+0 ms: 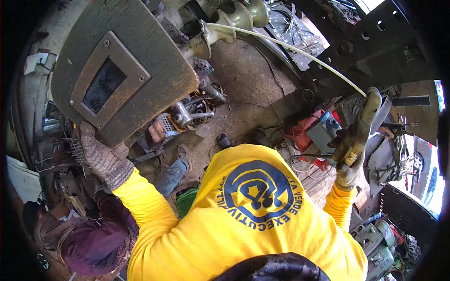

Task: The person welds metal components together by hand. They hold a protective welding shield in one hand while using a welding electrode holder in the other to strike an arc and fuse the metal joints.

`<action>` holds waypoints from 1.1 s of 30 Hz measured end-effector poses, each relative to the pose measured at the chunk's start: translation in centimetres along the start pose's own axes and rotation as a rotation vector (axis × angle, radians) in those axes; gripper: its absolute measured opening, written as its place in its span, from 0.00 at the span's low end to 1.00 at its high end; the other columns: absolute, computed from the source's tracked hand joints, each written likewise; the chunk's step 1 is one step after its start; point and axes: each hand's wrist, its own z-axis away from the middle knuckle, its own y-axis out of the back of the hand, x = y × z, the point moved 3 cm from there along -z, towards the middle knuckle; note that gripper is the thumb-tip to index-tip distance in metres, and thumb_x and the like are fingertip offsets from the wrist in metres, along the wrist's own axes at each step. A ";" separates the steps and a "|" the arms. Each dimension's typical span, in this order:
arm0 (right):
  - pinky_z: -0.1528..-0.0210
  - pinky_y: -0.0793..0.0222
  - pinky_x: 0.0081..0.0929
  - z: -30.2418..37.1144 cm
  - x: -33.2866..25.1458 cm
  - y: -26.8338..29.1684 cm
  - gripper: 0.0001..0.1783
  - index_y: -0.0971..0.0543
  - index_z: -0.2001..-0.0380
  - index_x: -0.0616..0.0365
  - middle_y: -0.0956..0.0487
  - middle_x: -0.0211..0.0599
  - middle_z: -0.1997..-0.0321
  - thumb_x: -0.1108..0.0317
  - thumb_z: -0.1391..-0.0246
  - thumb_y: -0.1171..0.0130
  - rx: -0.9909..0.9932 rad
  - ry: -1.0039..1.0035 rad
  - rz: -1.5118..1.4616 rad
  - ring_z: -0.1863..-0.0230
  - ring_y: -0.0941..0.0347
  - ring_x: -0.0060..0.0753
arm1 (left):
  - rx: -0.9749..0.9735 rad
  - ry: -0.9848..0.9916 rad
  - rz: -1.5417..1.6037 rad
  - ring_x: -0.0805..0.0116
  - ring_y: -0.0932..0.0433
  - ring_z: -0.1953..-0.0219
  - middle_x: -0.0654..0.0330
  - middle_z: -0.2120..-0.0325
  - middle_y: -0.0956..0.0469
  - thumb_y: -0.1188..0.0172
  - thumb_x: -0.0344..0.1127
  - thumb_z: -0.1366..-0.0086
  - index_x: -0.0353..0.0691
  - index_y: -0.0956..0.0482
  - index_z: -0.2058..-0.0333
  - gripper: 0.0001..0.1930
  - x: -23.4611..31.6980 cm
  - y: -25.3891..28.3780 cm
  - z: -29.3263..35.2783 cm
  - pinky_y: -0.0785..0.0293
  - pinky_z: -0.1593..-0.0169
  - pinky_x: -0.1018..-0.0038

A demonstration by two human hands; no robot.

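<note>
In the gloved grip of my left hand [104,157] is a dark, worn welding shield [161,77], raised at the upper left. A framed dark window [104,84] is screwed to its face. My right hand [349,175], also in a knitted glove, is closed round a welding electrode holder [361,122]. From its jaws a long pale welding rod [300,50] reaches up and left. The rod's far end is at a metal screw-shaped shaft [227,28] with spiral flights; whether they touch I cannot tell. The shield covers part of the shaft.
A crouching person in a maroon top [98,239] is close on my left. A dark perforated steel beam [375,51] runs along the upper right. Metal parts [190,112] lie below the shield, and a red bag [300,133] sits near the holder. Cables cross the concrete floor [253,77].
</note>
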 end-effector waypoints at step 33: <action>0.60 0.25 0.27 -1.2 -2.0 -1.4 0.57 0.36 0.38 0.63 0.24 0.40 0.54 0.35 0.62 0.26 -0.067 0.068 0.076 0.63 0.24 0.30 | -0.129 -0.094 -0.089 0.61 0.18 0.58 0.54 0.53 0.21 0.35 0.38 0.38 0.37 0.26 0.45 0.24 -1.6 -5.4 1.8 0.15 0.61 0.63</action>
